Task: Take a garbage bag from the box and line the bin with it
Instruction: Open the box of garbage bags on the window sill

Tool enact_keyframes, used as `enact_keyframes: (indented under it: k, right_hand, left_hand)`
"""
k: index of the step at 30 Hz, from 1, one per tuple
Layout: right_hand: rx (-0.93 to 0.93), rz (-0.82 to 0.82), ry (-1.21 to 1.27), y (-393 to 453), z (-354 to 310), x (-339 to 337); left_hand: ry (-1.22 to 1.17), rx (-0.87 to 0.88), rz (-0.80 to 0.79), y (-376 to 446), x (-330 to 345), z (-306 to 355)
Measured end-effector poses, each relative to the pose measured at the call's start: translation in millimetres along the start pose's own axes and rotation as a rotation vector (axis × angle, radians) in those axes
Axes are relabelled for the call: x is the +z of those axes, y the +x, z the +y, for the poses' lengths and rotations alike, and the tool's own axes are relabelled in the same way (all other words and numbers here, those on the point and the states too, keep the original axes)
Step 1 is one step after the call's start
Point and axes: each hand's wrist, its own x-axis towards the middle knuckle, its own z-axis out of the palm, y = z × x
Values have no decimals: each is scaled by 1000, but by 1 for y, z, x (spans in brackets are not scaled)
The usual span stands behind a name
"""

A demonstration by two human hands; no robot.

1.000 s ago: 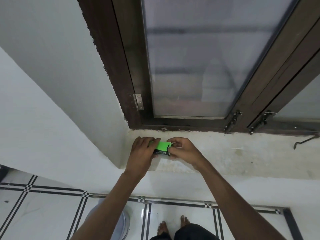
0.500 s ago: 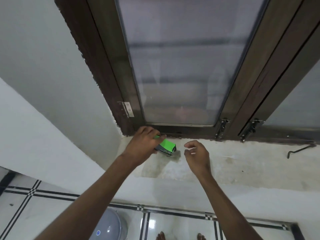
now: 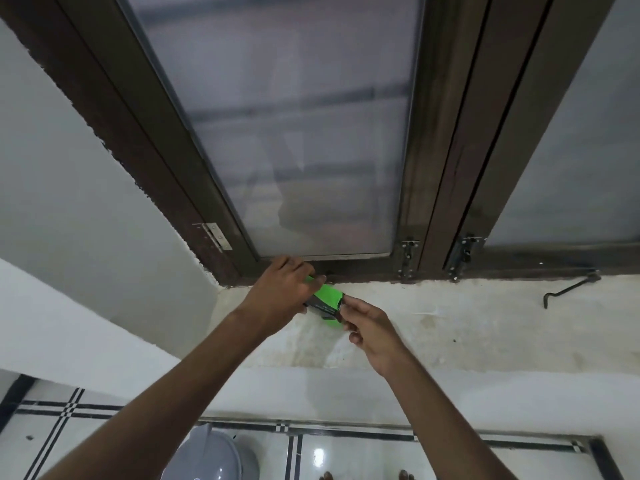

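You've got both arms stretched out over the pale, stained window sill [image 3: 450, 327], and the little green and black box [image 3: 327, 299] is up off it, held between your two hands right under the dark wooden window frame [image 3: 349, 270]. Your left hand [image 3: 280, 296] is wrapped around the box's left end, fingers curled over the top and thumb underneath, so that's a proper closed grip on it. Your right hand [image 3: 372, 332] is at the other end with thumb and forefinger pinched onto the right edge of the box, the other fingers tucked loosely below; can't tell if you're pinching a flap or something poking out, it's too small to make out. The box is tilted, its right end lower than its left. Down on the glossy tiled floor [image 3: 363, 459], the grey bin [image 3: 211, 455] sits near the bottom edge, below your left forearm and well apart from the box. There's a metal hinge [image 3: 216, 236] on the frame to the left and a dark window hook [image 3: 571, 287] lying on the sill off to the right.
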Motion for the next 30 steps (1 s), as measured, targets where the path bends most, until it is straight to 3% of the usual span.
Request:
enact_keyframes:
  k: [11,18,30]
  right_hand:
    - [-205,-55,-180,-2,-15,1]
    - [-176,-140,-136,-3,-19,-5]
    - [-145,-103,-121,-3,-10,-13]
  left_hand:
    - [-168,-76,-55,-1,10,4]
    - [-167,-81,-71,-3,21,11]
    - [-101,27,-40,3,23,15]
